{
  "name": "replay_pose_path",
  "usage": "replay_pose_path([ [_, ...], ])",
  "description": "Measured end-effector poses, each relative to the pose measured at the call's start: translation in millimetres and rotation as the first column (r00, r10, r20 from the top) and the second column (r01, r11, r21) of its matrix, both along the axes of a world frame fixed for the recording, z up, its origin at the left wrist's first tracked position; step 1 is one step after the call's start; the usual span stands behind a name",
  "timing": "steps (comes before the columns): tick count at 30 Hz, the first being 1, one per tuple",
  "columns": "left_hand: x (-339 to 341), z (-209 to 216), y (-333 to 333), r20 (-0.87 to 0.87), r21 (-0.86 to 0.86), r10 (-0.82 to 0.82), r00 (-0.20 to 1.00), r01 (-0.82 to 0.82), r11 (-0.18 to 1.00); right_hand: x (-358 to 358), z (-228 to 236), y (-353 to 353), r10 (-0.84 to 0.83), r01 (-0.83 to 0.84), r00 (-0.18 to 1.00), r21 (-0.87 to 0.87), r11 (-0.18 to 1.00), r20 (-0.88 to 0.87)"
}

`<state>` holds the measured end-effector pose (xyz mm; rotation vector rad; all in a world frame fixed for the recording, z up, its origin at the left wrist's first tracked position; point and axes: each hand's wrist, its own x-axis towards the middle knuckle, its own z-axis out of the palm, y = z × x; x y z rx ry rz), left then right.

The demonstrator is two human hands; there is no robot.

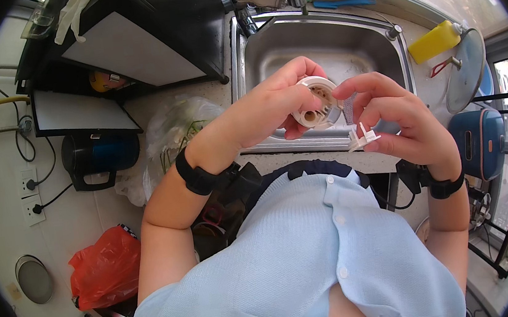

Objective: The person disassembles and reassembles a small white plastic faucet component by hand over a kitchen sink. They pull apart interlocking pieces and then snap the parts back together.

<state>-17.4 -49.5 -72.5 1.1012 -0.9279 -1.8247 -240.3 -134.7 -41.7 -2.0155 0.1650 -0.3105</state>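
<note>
Over the sink's near side, my left hand [270, 104] grips a round white plastic housing [325, 98] with its open face turned up. Brownish stains and a small round hole show inside it. In my right hand [404, 112], between thumb and fingers, is a small white plastic piece with prongs [361, 139]. The right index finger reaches to the housing's right rim. A greyish meshed strip [348, 108] shows between the housing and the right fingers; what it belongs to I cannot tell.
Below my hands lies a steel sink [278, 38]. To the right are a yellow bottle [434, 43], a glass lid [466, 71] and a blue appliance [478, 144]. On the left are a plastic bag of greens [179, 126], an electric kettle [100, 159] and a black cabinet [178, 30].
</note>
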Motion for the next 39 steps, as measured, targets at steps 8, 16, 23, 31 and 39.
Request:
replay_pose_path([
  [8,-11,3,3,0.079,-0.116,0.078,0.994,-0.069,0.991,3,1,4,0.032,-0.029,0.999,-0.081,0.996,0.039],
  [16,-19,-10,0,0.145,-0.378,0.228,0.963,-0.159,0.912,10,-3,6,0.001,-0.008,0.999,-0.169,0.986,-0.038],
  [23,-27,-24,-8,-0.054,-0.396,0.383,0.922,-0.372,0.84,23,-12,11,-0.087,0.096,0.994,-0.179,0.979,0.061],
  [31,-21,-45,-7,-0.035,-0.221,0.399,0.916,-0.397,0.891,28,-51,17,-0.164,0.167,0.984,-0.052,0.985,0.068],
  [39,-48,-69,-27,0.213,-0.273,0.275,0.937,-0.213,0.938,-10,-84,19,-0.3,0.285,0.952,0.182,0.941,0.059],
])
